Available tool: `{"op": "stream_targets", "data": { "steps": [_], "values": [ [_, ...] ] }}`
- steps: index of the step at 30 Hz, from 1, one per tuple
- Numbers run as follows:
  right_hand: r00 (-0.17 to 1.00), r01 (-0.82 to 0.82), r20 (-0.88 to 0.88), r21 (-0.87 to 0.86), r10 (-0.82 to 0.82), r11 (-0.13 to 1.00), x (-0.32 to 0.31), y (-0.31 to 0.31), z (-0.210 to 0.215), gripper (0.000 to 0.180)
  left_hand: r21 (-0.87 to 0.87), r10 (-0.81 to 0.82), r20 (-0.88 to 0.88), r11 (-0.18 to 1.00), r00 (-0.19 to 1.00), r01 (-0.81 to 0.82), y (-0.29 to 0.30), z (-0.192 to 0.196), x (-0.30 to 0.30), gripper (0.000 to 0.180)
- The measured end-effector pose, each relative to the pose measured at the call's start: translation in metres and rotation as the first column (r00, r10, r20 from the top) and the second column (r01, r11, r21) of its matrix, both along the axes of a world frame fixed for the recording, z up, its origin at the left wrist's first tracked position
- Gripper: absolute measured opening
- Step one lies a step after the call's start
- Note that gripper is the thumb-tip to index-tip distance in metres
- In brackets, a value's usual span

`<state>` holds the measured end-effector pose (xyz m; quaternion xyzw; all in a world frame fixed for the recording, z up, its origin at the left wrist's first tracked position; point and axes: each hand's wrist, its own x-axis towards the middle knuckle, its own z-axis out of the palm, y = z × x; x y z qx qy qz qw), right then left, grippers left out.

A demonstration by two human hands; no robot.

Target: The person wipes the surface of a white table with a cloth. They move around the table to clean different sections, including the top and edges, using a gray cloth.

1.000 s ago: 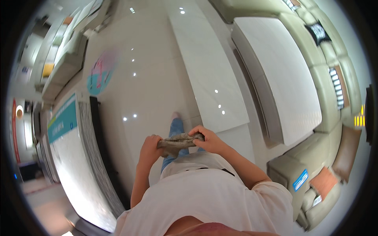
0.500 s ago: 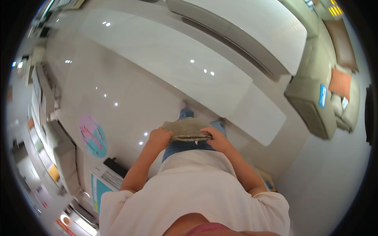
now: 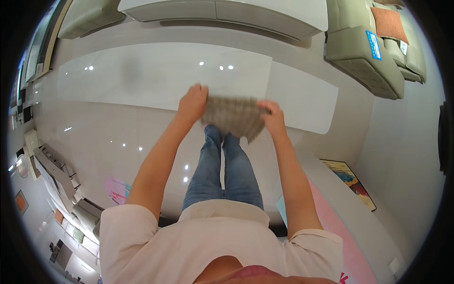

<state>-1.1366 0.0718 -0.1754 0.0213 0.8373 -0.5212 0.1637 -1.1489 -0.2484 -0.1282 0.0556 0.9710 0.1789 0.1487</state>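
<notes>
In front of me a grey-brown cloth (image 3: pixel 234 116) hangs between my two hands, smeared by motion. My left hand (image 3: pixel 193 104) is closed on its upper left corner. On the other side, my right hand (image 3: pixel 273 116) pinches the upper right corner, fingers bent over the edge. The cloth's lower edge dips unevenly toward the right, above my jeans. Behind it lies a long, low white tabletop (image 3: pixel 156 71), whose near edge the cloth partly covers. I cannot tell whether the cloth touches that surface.
A glossy white cabinet (image 3: pixel 227 12) stands beyond the tabletop. At the far right is a pale green sofa (image 3: pixel 362 64) with an orange cushion (image 3: pixel 390 23). A colourful framed picture (image 3: pixel 350 182) leans at right, beside a pink panel (image 3: pixel 338 227). A round floor sticker (image 3: pixel 117 190) lies at left.
Both hands have moved forward from my waist, arms stretched out, and the cloth now hangs more spread between them. My view has turned, so the tabletop lies straighter ahead of me.
</notes>
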Motion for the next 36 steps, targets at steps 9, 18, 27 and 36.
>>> {"op": "stream_targets", "data": {
  "steps": [9, 18, 27, 36],
  "values": [
    [0.989, 0.097, -0.138, 0.395, -0.045, 0.914, 0.0, -0.046, -0.031, 0.076, 0.222, 0.222, 0.027, 0.949, 0.975, -0.222, 0.063, -0.06, -0.019, 0.069],
    [0.924, 0.146, -0.383, 0.367, 0.006, 0.919, -0.044, -0.064, -0.102, 0.066, 0.059, -0.049, -0.131, 0.997, 0.99, 0.057, 0.051, -0.148, -0.053, 0.061],
    [0.893, -0.038, -0.314, 0.662, 0.322, 0.749, -0.055, -0.064, -0.162, 0.07, -0.008, -0.01, -0.216, 1.0, 0.976, 0.009, 0.055, -0.21, -0.039, 0.068],
    [0.984, -0.059, -0.068, 0.739, 0.162, 0.671, 0.015, -0.084, -0.147, 0.087, -0.014, -0.018, -0.074, 1.0, 0.997, 0.017, 0.078, -0.197, 0.03, 0.07]
  ]
}}
